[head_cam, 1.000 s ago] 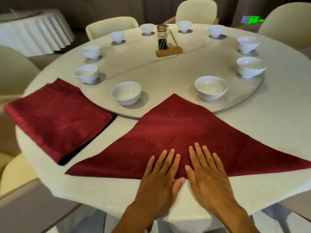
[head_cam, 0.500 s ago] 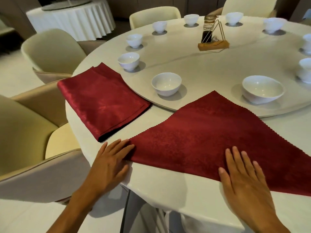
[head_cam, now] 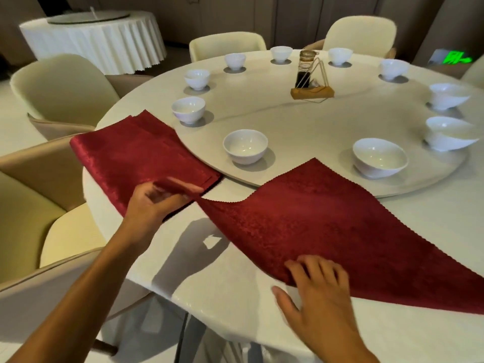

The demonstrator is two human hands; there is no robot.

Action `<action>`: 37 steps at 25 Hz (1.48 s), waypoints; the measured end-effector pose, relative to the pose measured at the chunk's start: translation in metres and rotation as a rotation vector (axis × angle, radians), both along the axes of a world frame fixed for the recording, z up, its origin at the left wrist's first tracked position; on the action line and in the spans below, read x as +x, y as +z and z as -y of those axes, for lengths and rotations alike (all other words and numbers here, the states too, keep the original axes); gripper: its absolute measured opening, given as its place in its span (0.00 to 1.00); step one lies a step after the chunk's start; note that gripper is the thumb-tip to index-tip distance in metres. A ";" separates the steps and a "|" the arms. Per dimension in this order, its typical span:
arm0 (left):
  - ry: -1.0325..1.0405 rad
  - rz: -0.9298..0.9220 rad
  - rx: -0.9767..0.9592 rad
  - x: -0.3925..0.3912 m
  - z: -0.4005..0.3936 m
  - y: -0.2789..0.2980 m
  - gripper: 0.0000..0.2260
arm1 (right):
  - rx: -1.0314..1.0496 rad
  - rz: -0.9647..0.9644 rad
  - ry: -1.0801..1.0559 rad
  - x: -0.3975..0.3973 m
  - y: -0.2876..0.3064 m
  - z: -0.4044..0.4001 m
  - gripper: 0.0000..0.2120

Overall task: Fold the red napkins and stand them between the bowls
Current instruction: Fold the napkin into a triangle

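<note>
A red napkin (head_cam: 327, 218) folded into a triangle lies on the white table in front of me, its point toward the turntable. My left hand (head_cam: 154, 203) pinches its left corner and holds it lifted off the cloth, over the edge of a stack of red napkins (head_cam: 136, 153) at the left. My right hand (head_cam: 317, 289) presses with bent fingers on the napkin's near folded edge. Several white bowls, such as the near-left bowl (head_cam: 245, 145) and the near-right bowl (head_cam: 379, 157), ring the turntable (head_cam: 301, 121).
A brown stand with a dark bottle (head_cam: 310, 79) sits at the turntable's centre. Cream chairs (head_cam: 62, 87) surround the table; one is close at my left. Another clothed round table (head_cam: 94, 38) stands at the back left.
My left hand went from lying flat at the napkin's left corner to pinching it and lifting it up and inward. My right hand's fingers curled on the near edge. The view shifted slightly.
</note>
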State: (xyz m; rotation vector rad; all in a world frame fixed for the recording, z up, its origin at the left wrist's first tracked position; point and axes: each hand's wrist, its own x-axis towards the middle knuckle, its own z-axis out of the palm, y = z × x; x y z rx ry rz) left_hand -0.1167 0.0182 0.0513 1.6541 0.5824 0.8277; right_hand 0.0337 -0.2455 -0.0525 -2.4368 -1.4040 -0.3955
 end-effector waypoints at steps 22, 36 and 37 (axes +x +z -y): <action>0.118 -0.493 0.331 0.112 0.028 -0.061 0.13 | 0.151 -0.659 -0.210 0.035 0.025 0.007 0.06; -0.010 -0.495 0.224 0.101 0.012 -0.077 0.06 | 0.158 -0.179 -0.223 0.021 0.008 0.012 0.08; -0.001 -0.501 0.232 0.102 0.012 -0.078 0.06 | 0.160 -0.114 -0.200 0.020 0.003 0.015 0.09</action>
